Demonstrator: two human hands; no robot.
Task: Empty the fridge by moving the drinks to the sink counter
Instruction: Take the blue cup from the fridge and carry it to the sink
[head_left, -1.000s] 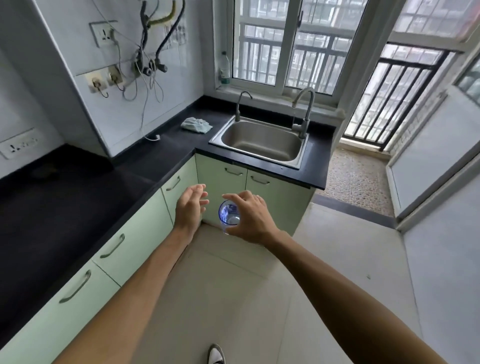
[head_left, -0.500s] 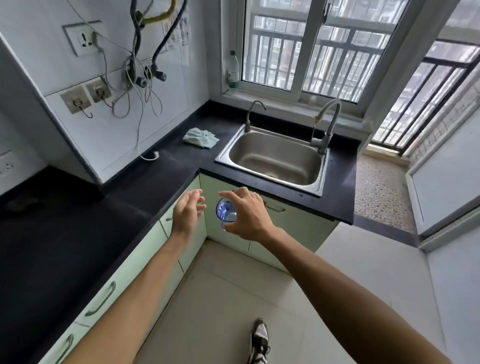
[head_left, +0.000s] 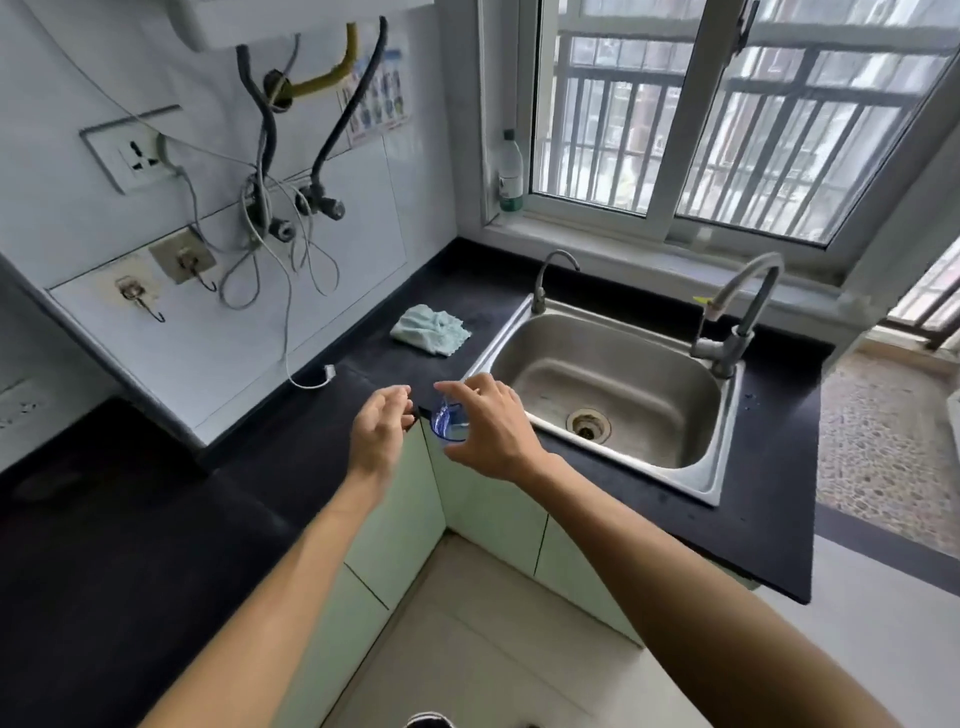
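Observation:
My right hand (head_left: 488, 431) grips a clear drink bottle with a blue tint (head_left: 448, 422) from above, over the front edge of the black sink counter (head_left: 363, 374), just left of the steel sink (head_left: 613, 395). Most of the bottle is hidden under my fingers. My left hand (head_left: 378, 431) hovers beside it with loosely curled fingers and holds nothing. The fridge is out of view.
A pale blue cloth (head_left: 430, 330) lies on the counter left of the sink. Two taps (head_left: 737, 312) rise behind the basin. A bottle (head_left: 510, 171) stands on the window sill. Cables and a loose white plug (head_left: 329, 372) hang from the wall. Green cabinets sit below the counter.
I have walked closer to the sink counter. Both hands moved forward with the bottle, from in front of the cabinet doors to above the counter's front edge.

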